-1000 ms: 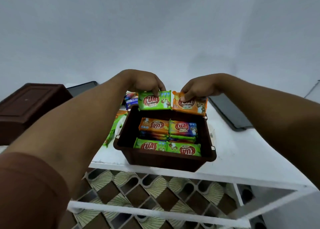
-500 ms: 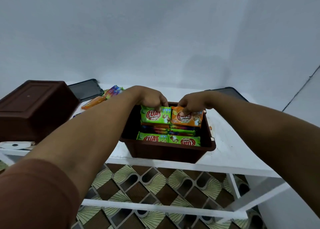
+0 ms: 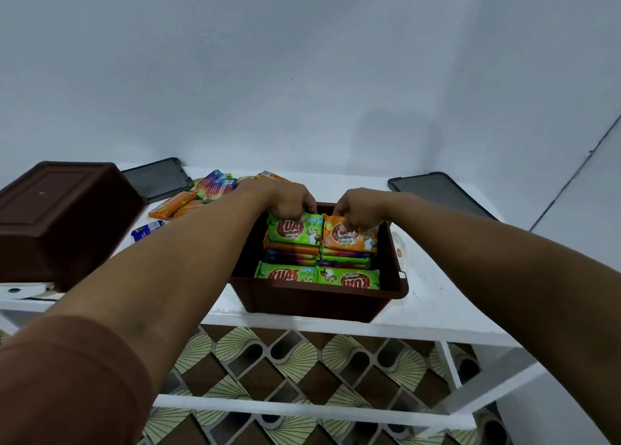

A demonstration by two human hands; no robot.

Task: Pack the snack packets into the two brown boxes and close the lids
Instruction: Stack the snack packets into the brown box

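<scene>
Left hand (image 3: 289,199) pinches a green KUAT packet (image 3: 295,230), right hand (image 3: 357,206) an orange KUAT packet (image 3: 349,237), by their top edges; light, crinkly, slippery wrappers probably.

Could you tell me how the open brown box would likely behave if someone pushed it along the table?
The open brown box looks nearly full of packets, so it would probably slide rather than tip. Its front edge sits close to the table edge, so a push toward the person might send it off.
</scene>
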